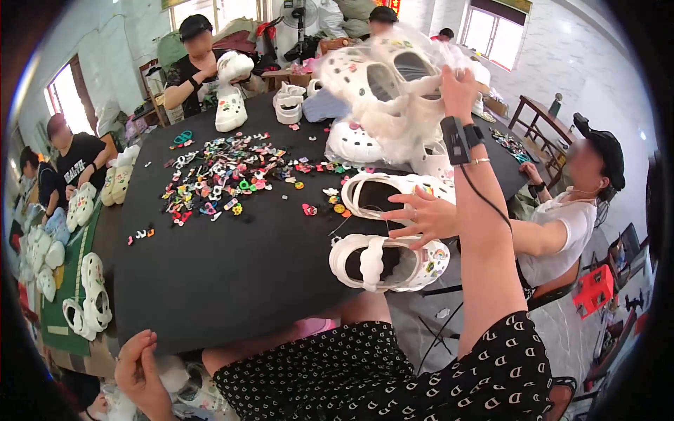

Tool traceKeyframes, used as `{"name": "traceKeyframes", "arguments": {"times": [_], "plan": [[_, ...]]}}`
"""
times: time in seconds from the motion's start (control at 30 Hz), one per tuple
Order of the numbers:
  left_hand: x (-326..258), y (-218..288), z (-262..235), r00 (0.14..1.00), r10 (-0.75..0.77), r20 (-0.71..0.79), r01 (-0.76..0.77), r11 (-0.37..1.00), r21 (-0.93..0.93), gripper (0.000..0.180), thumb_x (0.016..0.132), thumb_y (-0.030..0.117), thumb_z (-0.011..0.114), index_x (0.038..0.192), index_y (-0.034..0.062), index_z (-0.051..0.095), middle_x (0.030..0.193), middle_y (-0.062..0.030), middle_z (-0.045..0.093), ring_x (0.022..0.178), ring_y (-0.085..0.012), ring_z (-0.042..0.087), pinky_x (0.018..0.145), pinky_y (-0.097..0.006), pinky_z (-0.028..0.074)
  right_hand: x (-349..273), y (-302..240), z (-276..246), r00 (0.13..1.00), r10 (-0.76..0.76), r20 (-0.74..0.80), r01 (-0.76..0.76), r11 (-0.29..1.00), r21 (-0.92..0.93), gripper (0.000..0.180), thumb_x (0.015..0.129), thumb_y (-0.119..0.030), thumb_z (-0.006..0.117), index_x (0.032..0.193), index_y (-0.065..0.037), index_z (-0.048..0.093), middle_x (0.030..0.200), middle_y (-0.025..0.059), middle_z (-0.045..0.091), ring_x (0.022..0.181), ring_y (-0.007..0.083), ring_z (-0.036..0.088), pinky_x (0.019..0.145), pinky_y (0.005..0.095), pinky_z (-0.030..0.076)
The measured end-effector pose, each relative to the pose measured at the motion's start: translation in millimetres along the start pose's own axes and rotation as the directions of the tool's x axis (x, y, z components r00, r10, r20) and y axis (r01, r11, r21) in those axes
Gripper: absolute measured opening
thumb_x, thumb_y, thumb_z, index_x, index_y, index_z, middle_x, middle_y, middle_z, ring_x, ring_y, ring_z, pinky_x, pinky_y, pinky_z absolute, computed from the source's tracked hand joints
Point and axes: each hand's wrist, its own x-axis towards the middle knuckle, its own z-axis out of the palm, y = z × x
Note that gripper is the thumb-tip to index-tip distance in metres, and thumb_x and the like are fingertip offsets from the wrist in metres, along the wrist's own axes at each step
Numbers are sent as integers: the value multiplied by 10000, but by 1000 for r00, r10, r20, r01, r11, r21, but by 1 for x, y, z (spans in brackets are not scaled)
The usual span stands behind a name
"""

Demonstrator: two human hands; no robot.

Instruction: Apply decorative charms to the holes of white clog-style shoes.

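My right hand (pixel 458 91) is raised over the far right of the black table (pixel 210 302). Its fingers are closed on a clear plastic bag of white clogs (pixel 349 77), which is blurred. At the near left corner my left hand (pixel 139 368) is just off the table edge, fingers loosely curved and nothing visible in it. A co-worker's hand (pixel 427 217) reaches from the right under my right arm, fingers spread over two white clogs (pixel 351 265) with decorations. A heap of small colourful shoe charms (pixel 217 175) covers the table's middle.
Another bagged white clog (pixel 354 144) lies beneath the raised bag. Across the table a person holds white clogs (pixel 230 109). At the right sits the co-worker in a white shirt (pixel 562 217). A green mat (pixel 63 316) with more clogs is to the left; plastic bags (pixel 172 372) are below.
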Motion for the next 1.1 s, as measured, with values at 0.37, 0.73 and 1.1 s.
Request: {"name": "traceKeyframes", "arguments": {"times": [0.37, 0.73, 1.1], "plan": [[4, 91, 218, 554, 608, 569, -609, 762, -220, 737, 709, 310, 814, 1347, 83, 525, 1505, -198, 359, 1416, -422, 279, 1118, -576, 268, 8, 95, -18, 736, 377, 563, -242, 923, -300, 390, 786, -324, 742, 813, 52, 641, 733, 102, 706, 606, 129, 673, 556, 276, 520], [70, 86, 361, 470, 460, 753, -639, 766, -70, 227, 777, 63, 631, 1003, 40, 619, 1002, -146, 654, 1003, -309, 645, 762, -431, 541, 1, 71, -35, 634, 229, 739, 74, 933, -352, 414, 796, -318, 730, 883, 73, 627, 712, 115, 681, 603, 168, 669, 559, 313, 531], [80, 78, 307, 596, 450, 665, -721, 665, 197, 126, 831, 56, 523, 865, -8, 626, 838, -205, 656, 863, -366, 646, 729, -455, 552, 13, 21, -56, 427, 262, 865, 323, 850, -417, 439, 789, -339, 748, 976, 44, 644, 792, 135, 675, 614, 187, 672, 537, 325, 542]]}}
